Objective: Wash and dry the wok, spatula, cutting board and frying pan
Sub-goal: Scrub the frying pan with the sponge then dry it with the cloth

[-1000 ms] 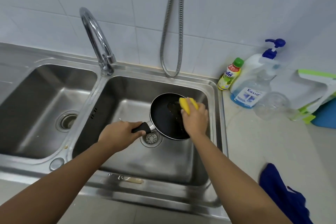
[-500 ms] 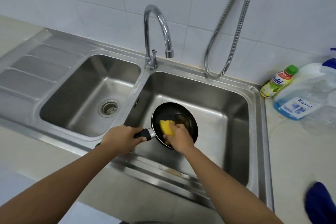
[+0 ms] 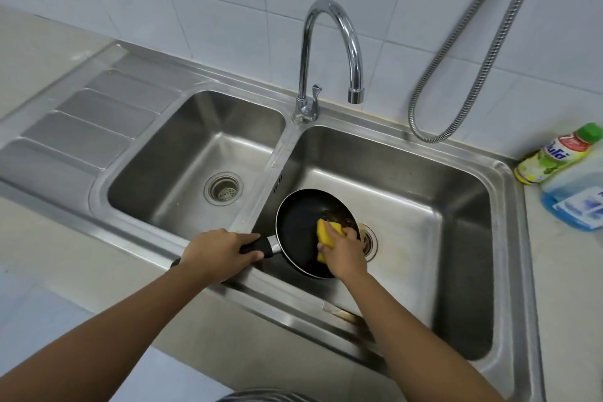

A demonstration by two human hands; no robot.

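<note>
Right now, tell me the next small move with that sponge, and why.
Probably push the yellow sponge up toward the far rim. The right hand grips it against the black inside of the frying pan, brownish residue shows just beyond it, and the left hand grips the handle, holding the pan over the right basin.

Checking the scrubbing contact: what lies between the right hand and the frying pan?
A yellow sponge, gripped by the right hand, pressed inside the frying pan; head view shows it.
</note>
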